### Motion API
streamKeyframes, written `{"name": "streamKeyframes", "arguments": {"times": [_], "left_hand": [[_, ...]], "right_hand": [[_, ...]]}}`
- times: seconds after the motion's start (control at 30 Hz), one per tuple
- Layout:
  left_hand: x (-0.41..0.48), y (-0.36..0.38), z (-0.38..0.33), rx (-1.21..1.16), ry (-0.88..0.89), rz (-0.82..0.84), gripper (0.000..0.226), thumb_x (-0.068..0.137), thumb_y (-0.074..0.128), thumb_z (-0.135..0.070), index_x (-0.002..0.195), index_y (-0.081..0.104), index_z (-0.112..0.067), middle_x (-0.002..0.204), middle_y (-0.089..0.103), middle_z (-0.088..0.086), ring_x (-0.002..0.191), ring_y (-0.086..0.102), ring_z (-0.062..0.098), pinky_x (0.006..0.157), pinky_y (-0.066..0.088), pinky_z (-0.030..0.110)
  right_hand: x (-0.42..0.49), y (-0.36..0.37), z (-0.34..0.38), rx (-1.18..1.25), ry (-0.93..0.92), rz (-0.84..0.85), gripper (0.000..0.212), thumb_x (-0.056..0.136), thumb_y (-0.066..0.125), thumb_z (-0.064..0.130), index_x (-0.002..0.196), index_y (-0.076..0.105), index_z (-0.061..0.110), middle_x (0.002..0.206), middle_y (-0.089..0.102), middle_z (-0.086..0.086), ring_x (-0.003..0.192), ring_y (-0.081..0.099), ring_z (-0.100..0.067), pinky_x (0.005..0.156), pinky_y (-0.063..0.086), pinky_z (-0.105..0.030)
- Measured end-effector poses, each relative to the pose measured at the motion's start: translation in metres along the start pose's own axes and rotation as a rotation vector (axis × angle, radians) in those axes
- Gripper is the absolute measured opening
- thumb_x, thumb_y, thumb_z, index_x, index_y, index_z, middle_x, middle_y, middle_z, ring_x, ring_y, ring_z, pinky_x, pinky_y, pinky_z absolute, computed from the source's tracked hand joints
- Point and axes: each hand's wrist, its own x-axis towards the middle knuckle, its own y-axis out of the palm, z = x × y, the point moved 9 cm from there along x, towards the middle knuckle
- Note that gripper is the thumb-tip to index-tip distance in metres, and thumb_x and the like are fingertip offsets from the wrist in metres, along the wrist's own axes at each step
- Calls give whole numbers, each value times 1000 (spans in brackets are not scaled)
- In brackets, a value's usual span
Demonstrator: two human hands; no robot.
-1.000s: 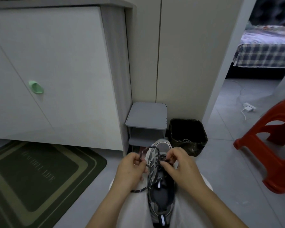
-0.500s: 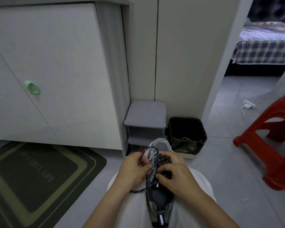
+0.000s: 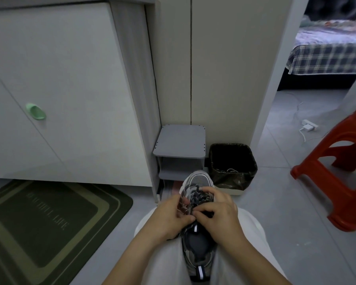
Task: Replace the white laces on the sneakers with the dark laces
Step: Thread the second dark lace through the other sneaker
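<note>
Dark lace [image 3: 200,196] is pinched by curled left hand [image 3: 169,220] and right hand [image 3: 221,215] atop sneaker [image 3: 199,246].

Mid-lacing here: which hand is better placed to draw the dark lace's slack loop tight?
Left, probably. The left hand pinches the dark lace loop at the left edge of the sneaker; the right hand lies curled over the crossed lacing, better suited to steadying.

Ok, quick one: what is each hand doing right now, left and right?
Left hand: closed, pinching the dark lace over the sneaker.
Right hand: closed, fingers curled on the same dark lace.
</note>
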Motion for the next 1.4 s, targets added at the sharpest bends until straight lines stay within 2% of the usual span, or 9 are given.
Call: {"name": "streamKeyframes", "arguments": {"times": [0.2,0.37,0.5,0.57,0.7,0.83,0.93,1.13,1.4], "left_hand": [[-3,-4,8,-142,-47,-109,31,69,70,-22,88,47,-29,69,64,-6,56,58,0,65,51,23],[-5,-7,11,-398,-62,-164,40,70,68,-6,95,46,-29,76,59,-6,42,46,-4,56,38,15],[-10,-9,8,-375,25,-169,48,71,69,-7,102,53,-40,89,60,-3,54,53,4,62,44,14],[-9,-6,9,-353,29,-150,42,71,69,-10,97,59,-42,83,62,-10,59,57,7,67,47,17],[-8,-2,10,-346,16,-148,34,68,68,-15,92,65,-39,62,60,-20,59,60,5,68,46,19],[-10,-2,10,-370,23,-158,30,71,68,-8,87,65,-33,63,59,-15,55,57,3,61,44,16],[-11,-3,12,-388,5,-169,24,68,68,-12,82,66,-31,63,59,-14,57,57,7,60,46,21],[-12,-3,14,-339,-20,-183,17,61,68,-27,77,66,-31,63,65,-12,58,62,6,63,50,24],[-13,-1,19,-310,-87,-200,9,65,67,-23,72,62,-22,49,60,-3,42,47,7,54,40,25]], "right_hand": [[-9,-26,-3,79,34,-121,8,61,74,37,67,72,42,122,49,25,114,31,-1,91,27,-36],[-27,-76,-51,272,266,-186,33,69,82,13,55,70,40,116,55,16,117,43,-13,97,31,-28],[-37,-94,-81,278,408,-132,24,74,77,13,57,70,29,111,58,11,116,50,-18,92,37,-30],[-32,-89,-74,89,350,-66,21,74,77,23,59,67,33,109,57,13,114,50,-20,92,37,-35],[-14,-86,-19,-164,102,-220,22,69,71,48,86,67,35,110,59,8,105,49,-16,89,36,-40],[-4,-36,26,-330,-189,-60,16,64,65,49,71,69,35,111,62,7,107,44,-16,87,25,-31],[-3,-19,25,-418,-190,21,14,61,75,42,67,68,32,110,61,6,107,45,-17,87,24,-30],[-14,-39,22,-302,-185,-79,23,71,54,50,65,70,35,110,61,10,107,44,-15,87,19,-26],[-24,-48,10,-205,-172,-154,22,72,56,52,66,69,35,98,58,15,96,47,-8,83,26,-30]]}}
